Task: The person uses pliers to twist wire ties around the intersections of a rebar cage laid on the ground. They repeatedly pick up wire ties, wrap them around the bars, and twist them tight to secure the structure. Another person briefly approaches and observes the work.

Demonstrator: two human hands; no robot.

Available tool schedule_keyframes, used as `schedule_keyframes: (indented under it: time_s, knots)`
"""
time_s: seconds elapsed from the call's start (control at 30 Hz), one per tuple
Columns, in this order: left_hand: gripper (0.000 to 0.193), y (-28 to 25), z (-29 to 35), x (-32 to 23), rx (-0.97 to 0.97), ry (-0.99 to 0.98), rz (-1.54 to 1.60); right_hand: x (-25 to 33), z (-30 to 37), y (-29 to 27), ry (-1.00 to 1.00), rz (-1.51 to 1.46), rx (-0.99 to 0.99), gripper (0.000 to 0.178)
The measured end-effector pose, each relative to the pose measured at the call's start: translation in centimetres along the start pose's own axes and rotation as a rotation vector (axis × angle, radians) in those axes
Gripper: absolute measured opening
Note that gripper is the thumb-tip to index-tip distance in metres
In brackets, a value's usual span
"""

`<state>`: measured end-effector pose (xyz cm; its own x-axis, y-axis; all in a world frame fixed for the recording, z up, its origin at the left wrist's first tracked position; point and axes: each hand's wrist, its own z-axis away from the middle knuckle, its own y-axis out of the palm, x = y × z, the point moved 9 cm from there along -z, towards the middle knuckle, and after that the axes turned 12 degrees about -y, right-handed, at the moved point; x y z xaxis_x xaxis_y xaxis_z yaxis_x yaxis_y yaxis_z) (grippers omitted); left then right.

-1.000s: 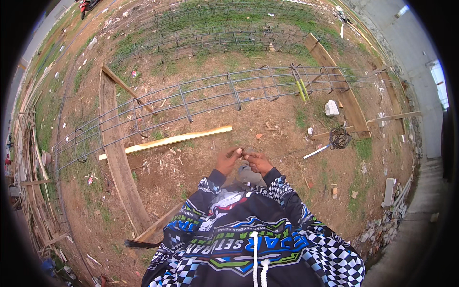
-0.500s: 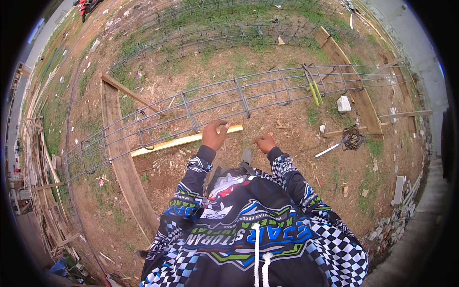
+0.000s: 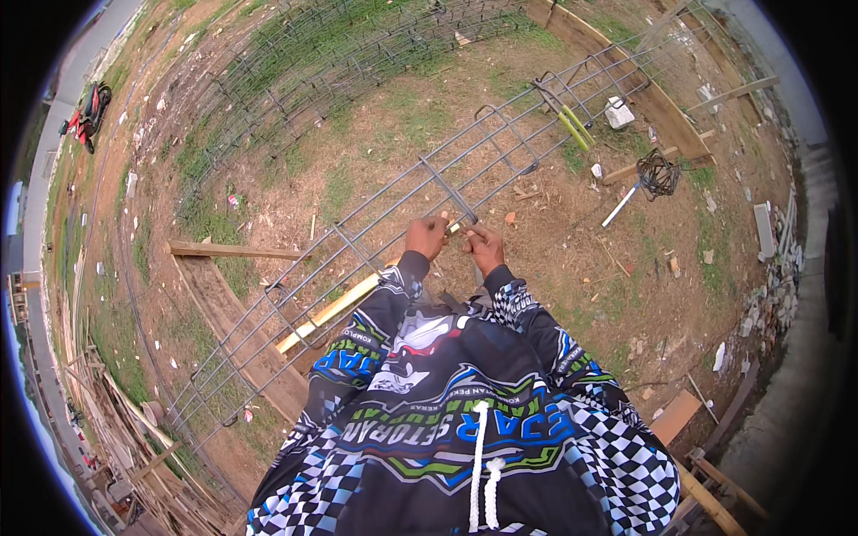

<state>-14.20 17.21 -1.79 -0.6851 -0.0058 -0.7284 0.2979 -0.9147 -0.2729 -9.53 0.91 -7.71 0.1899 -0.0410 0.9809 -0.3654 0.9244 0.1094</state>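
A long cage of steel reinforcing bars (image 3: 375, 223) lies across bare dirt, running from lower left to upper right. My left hand (image 3: 426, 236) is closed on one of its long bars beside a rectangular stirrup (image 3: 451, 192). My right hand (image 3: 483, 245) sits just to the right of it, fingers pinched at the same bar; what it pinches is too small to make out. Both forearms in patterned black, blue and white sleeves reach up from the lower edge. A pale wooden plank (image 3: 331, 308) lies under the cage below my left arm.
A second rebar mesh (image 3: 304, 80) lies on grass behind. A dark timber beam (image 3: 234, 251) and a board (image 3: 268, 366) sit at left. Yellow-green handled cutters (image 3: 572, 125), a coil of tie wire (image 3: 659, 172) and a white block (image 3: 618, 113) are at right. A red motorbike (image 3: 87, 114) stands far left.
My hands rose from near my body to the cage and took hold of a bar. The view has tilted upward and the cage now looks closer.
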Motion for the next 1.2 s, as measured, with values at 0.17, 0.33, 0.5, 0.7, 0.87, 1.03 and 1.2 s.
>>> schedule_keyframes:
  time_s: [0.17, 0.33, 0.5, 0.7, 0.87, 1.03, 1.2]
  knots:
    - [0.049, 3.6, -2.6, -0.6, 0.247, -0.149, 0.154, 0.5, 1.1, 0.1, -0.01, 0.04, -0.2, 0.023]
    - [0.045, 3.5, -2.1, -2.3, 0.213, -0.061, 0.083, 1.9, 0.9, -0.8, -0.039, 0.188, -0.25, 0.021]
    - [0.043, 2.6, -4.0, -0.3, 0.089, 0.054, -0.033, 5.2, 1.1, -2.4, 0.044, 0.866, -0.071, 0.034]
    - [0.044, 2.7, -3.9, -0.4, 0.11, 0.133, -0.066, 47.2, -0.2, -2.0, -1.302, 1.148, -0.649, 0.098]
    - [0.048, 3.0, -2.9, -2.4, 0.115, 0.108, -0.145, 70.7, 8.6, -0.9, -2.107, 0.941, -0.937, 0.087]
    - [0.048, 2.0, -2.1, -1.1, 0.084, 0.079, -0.103, 59.9, -2.9, -0.6, -1.406, 0.419, -0.004, 0.042]
    - [0.047, 3.0, -1.2, -4.0, 0.109, 0.118, -0.123, 18.8, -8.3, -4.1, -0.342, 0.945, 0.421, 0.052]
